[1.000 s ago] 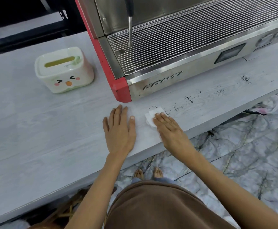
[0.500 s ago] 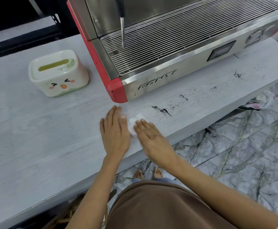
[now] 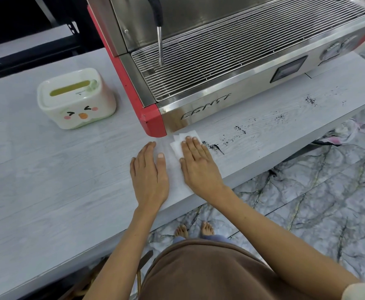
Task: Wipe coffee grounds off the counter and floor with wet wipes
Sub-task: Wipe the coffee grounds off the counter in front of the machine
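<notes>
Counter (image 3: 47, 191): strip under and left of my hands looked clean; floor untouched. Left hand (image 3: 149, 172) lay flat, holding nothing. Right hand (image 3: 200, 164) pressed flat on the wet wipe (image 3: 176, 146). Coffee grounds (image 3: 214, 146) remained just right of it, scattered farther right.

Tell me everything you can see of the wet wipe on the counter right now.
The wet wipe is a white, thin sheet, folded into layers, lying flat on the grey counter just in front of the espresso machine's red corner. The right hand presses flat on it, covering most of it; its far edge shows past the fingertips. The left hand lies beside it. Coffee grounds lie just right of it.
</notes>
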Demonstrator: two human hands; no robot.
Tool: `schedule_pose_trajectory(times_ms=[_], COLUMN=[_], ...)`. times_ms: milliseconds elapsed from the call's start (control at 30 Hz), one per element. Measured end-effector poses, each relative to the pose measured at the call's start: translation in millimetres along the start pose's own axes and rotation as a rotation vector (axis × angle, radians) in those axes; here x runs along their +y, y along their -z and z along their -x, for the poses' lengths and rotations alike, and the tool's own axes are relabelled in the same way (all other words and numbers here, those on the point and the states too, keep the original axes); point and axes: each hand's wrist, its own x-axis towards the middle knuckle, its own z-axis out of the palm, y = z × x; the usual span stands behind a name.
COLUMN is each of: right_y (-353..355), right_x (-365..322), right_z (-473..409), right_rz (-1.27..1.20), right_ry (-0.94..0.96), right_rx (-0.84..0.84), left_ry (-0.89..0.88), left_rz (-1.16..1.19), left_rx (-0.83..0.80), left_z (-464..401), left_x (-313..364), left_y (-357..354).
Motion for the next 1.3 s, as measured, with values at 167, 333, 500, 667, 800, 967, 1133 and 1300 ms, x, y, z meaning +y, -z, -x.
schedule_pose_trajectory(times_ms=[167, 333, 500, 667, 800, 967, 1133, 1300], right_y=[6, 13, 22, 29, 19, 8, -2, 2], right_x=[11, 25, 36, 26, 1, -11, -18, -2], right_z=[9, 20, 26, 26, 38, 38, 37, 37], right_rz=[0.000, 0.005, -0.055, -0.137, -0.140, -0.106, 0.013, 0.072], right_ry=[-0.087, -0.133, -0.144, -0.069, 0.076, 0.088, 0.064, 0.059], right_rx=[0.050, 0.071, 0.077, 0.111, 0.116, 0.067, 0.017, -0.001], left_ry=[-0.004, 0.000, -0.004, 0.003, 0.007, -0.006, -0.023, -0.045], left_rz=[-0.005, -0.016, -0.016, -0.005, -0.001, -0.003, -0.007, -0.046], left_rx=[-0.012, -0.024, -0.028, -0.034, -0.029, -0.029, -0.039, -0.051], left_z=[0, 0, 1, 1, 1, 0, 0, 0], left_x=[0, 1, 1, 2, 2, 1, 1, 2], left_y=[1, 1, 3, 2, 2, 2, 3, 2])
